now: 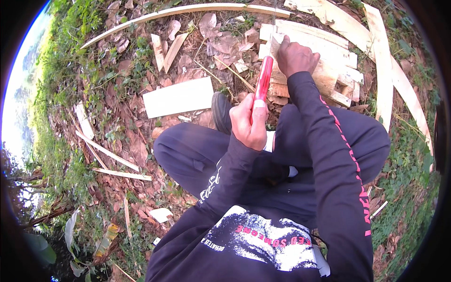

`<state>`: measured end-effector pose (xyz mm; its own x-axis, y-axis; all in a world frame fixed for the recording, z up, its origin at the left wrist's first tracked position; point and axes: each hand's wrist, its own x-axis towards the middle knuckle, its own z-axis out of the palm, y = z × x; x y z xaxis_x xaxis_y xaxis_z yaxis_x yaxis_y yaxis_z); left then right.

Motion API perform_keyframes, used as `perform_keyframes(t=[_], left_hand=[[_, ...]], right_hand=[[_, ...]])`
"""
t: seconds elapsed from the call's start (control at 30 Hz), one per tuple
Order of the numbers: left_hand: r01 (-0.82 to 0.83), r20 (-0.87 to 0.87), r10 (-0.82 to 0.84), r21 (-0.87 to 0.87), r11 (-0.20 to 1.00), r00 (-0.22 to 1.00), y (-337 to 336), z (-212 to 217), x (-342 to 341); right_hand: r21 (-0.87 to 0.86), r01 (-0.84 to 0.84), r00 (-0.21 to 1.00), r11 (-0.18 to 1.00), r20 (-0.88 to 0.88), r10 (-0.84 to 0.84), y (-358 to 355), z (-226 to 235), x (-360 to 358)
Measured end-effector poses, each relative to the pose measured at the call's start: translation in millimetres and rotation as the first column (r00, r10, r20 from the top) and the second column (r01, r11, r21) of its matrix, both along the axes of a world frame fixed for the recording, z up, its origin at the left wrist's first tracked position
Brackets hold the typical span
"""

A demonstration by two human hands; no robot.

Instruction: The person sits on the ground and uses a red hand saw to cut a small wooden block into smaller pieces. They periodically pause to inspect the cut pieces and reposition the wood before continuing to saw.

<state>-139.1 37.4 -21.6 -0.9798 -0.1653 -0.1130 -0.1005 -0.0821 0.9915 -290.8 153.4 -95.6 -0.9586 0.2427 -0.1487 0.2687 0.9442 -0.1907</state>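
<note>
My left hand (250, 123) is wrapped round the red handle (264, 77) of a bladed tool, which points away from me. Its thin blade (273, 35) appears almost edge-on, so I cannot tell its exact kind; it runs beside the near-left end of a stack of pale wooden boards (345, 57). On top of that stack rests my right hand (297, 56), closed, thumb toward the blade. The curled fingers hide whatever they grip. Between my hands and my crossed legs, rough cut board ends show at the stack's near side.
A flat pale board (178, 97) lies left of my shoe (221, 113). Long strips, one curved (188, 8) and one straight (381, 66), border the stack. Offcuts (175, 50) and thin slats (108, 151) are scattered over dry leaves and grass.
</note>
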Motion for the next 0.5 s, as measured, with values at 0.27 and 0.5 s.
perform_keyframes(t=[0.27,0.5], left_hand=[[-0.094,0.062,0.092,0.038,0.995,0.994,-8,17,51],[-0.083,0.042,0.079,0.091,0.992,0.996,7,5,41]], right_hand=[[-0.043,-0.047,0.999,0.998,0.016,0.048,6,2,-6],[-0.184,-0.168,0.985,0.968,-0.073,0.157,9,2,-2]])
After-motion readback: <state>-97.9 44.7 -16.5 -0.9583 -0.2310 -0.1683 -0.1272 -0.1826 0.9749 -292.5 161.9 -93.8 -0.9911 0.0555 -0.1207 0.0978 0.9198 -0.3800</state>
